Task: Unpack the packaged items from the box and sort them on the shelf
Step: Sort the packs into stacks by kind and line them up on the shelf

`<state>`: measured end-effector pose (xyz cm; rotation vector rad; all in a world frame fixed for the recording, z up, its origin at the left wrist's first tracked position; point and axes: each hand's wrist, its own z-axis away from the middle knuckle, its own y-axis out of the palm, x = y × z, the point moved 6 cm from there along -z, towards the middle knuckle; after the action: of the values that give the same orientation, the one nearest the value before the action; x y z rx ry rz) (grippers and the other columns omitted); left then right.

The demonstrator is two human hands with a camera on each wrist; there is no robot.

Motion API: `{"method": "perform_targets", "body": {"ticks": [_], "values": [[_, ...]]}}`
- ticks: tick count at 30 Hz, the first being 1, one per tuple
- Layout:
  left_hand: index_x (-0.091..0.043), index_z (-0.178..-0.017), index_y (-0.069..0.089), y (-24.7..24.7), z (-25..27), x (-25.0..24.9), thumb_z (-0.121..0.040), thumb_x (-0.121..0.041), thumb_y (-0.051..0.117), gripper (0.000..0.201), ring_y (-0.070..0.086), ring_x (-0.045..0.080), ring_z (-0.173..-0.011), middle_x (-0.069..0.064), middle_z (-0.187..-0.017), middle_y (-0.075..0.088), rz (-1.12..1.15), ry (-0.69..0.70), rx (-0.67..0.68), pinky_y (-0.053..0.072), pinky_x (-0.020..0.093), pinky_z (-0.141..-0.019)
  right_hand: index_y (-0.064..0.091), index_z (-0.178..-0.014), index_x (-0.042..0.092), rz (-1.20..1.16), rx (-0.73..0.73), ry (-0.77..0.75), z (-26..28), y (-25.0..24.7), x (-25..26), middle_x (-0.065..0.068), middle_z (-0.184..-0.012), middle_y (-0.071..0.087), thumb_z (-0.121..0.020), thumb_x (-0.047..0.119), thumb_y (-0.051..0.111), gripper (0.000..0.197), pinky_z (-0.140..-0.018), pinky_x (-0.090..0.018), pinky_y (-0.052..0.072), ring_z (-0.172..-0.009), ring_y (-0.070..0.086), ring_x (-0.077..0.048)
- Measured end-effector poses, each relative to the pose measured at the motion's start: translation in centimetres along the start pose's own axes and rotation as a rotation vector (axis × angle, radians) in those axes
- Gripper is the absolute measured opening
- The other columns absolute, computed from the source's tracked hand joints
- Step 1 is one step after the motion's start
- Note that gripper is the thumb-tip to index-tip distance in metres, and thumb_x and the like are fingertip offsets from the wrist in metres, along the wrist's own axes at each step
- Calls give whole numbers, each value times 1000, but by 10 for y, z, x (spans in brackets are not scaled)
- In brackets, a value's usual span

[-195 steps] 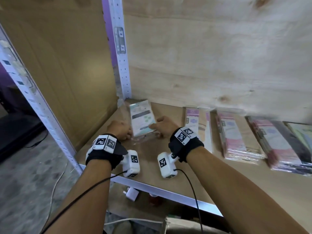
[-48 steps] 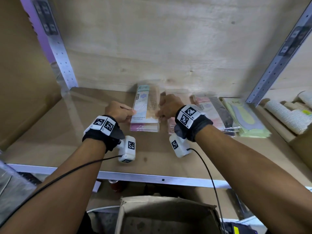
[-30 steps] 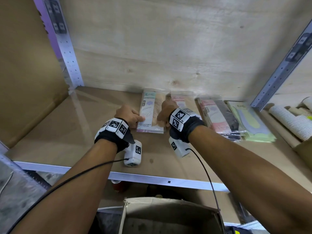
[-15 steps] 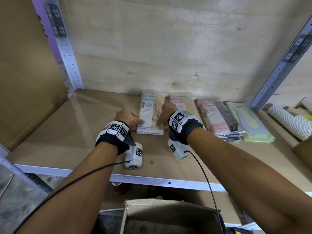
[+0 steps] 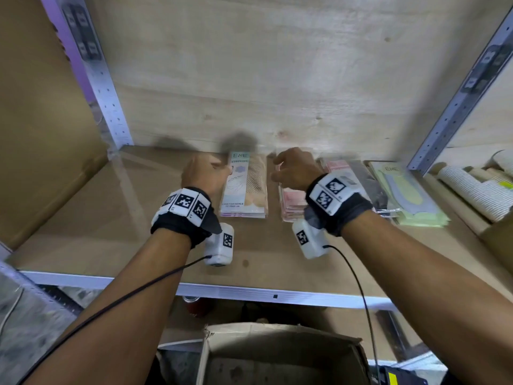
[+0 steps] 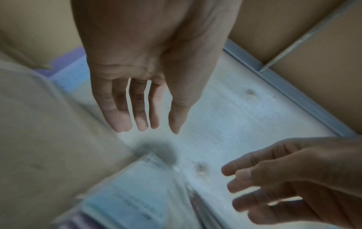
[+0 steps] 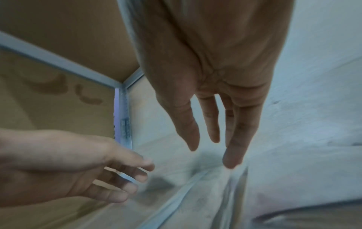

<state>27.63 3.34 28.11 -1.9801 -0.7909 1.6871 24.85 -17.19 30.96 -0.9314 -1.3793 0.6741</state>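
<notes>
A flat stocking packet (image 5: 244,184) with a pale blue label lies on top of a small stack on the wooden shelf (image 5: 111,226). My left hand (image 5: 205,173) hovers just left of it, fingers straight and holding nothing (image 6: 137,111). My right hand (image 5: 291,170) hovers just right of it, over a pink stack (image 5: 291,201), fingers likewise straight and apart (image 7: 211,127). Neither hand touches the packet. The open cardboard box (image 5: 277,354) stands on the floor below the shelf's front edge.
Further right lie a pink-and-dark stack (image 5: 358,179) and a pale green stack (image 5: 408,193). Rolled striped items (image 5: 477,193) sit beyond the right upright (image 5: 455,98). The left upright (image 5: 97,79) and a cardboard side panel (image 5: 41,134) bound the left. The shelf's left half is bare wood.
Both hands have let go of the blue-labelled packet and lifted off it, fingers now spread. The packet stays on its stack near the back wall.
</notes>
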Motion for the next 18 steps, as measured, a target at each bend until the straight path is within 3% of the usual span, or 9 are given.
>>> {"method": "perform_targets", "body": {"ticks": [3,5,7,10,12,14,18], "values": [[-14,-109,74,8,6,-30,-89,-32,69,27,67,21,-100,1,-109,73,73,71,-43,53,33,-92,68,-121,14,-32,-124,18,8,-31,-32,-5,-115,69,-86,21,71,35,-81,-19,43,-94,60,-14],[-14,-107,74,22,13,-49,-88,-29,69,25,69,21,-98,1,-109,73,156,109,2,56,35,-92,66,-124,14,-27,-164,64,14,-42,-55,-6,-119,68,-87,22,68,37,-86,-20,42,-106,61,-17],[-17,-95,72,45,22,-61,-87,-26,68,13,69,21,-95,-1,-100,72,258,82,129,59,40,-87,63,-126,11,-23,-145,119,19,-42,-75,-9,-123,67,-87,21,68,40,-96,-27,47,-113,62,-22],[-25,-89,60,77,35,-71,-89,-26,67,8,67,24,-102,-8,-95,59,268,42,335,60,45,-87,59,-124,5,-32,-39,198,25,-32,-95,-13,-119,66,-88,23,67,41,-97,-42,52,-109,63,-30],[-19,-109,64,93,40,-75,-91,-27,66,20,64,25,-108,-6,-104,60,213,51,417,57,43,-93,56,-124,2,-77,10,235,30,-25,-102,-15,-114,66,-89,25,64,42,-91,-41,54,-103,63,-32],[-18,-121,64,102,42,-78,-92,-32,63,32,64,23,-108,-4,-116,67,128,82,460,55,36,-92,54,-125,2,-135,45,243,33,-18,-106,-16,-107,64,-90,26,61,43,-87,-41,53,-97,63,-30],[-22,-126,65,108,47,-82,-94,-35,60,35,63,23,-112,0,-127,67,30,110,476,47,27,-87,56,-127,2,-210,85,250,38,-8,-108,-12,-125,57,-92,28,60,44,-101,-44,48,-115,57,-28]]}}
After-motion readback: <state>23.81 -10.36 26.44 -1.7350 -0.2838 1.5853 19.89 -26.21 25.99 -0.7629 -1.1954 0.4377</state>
